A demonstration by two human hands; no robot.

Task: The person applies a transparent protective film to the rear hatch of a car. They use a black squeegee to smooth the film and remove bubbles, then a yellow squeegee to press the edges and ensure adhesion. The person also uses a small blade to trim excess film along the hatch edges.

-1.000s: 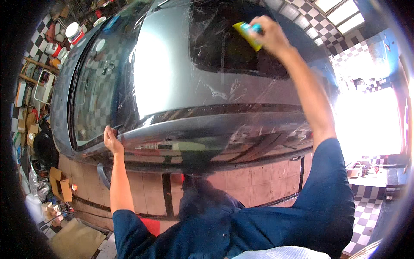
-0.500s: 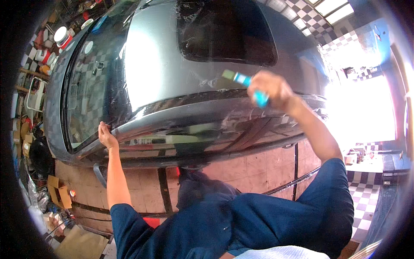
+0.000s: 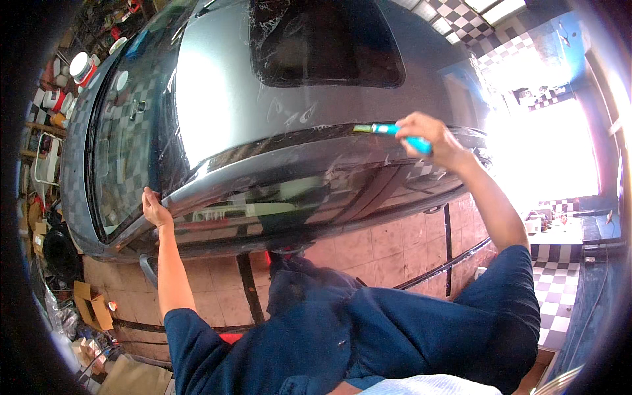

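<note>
In my right hand (image 3: 431, 139) is a paintbrush (image 3: 384, 129) with a turquoise handle and greenish bristles. My fingers are wrapped round the handle, and the bristles point left. The bristle tip lies along the dark channel at the roof side of a dark grey car (image 3: 217, 118); whether it touches is hard to tell. My left hand (image 3: 157, 208) rests against the car's front pillar at the lower corner of the windshield (image 3: 131, 145), its fingers extended and close together. Whitish wet-looking smears show on the roof beside the channel and at the dark sunroof (image 3: 329, 46).
A side mirror (image 3: 148, 268) sticks out below my left arm. At the left stand white and red buckets (image 3: 82, 68), a white metal frame (image 3: 47, 158) and an open cardboard box (image 3: 92, 306). Reddish tiles with dark strips cover the floor (image 3: 368, 260). Bright light comes from the right.
My right hand has moved slightly right with the brush, whose bristles dropped from above the roof to the side channel. The view has shifted a little; my left hand stays at the pillar.
</note>
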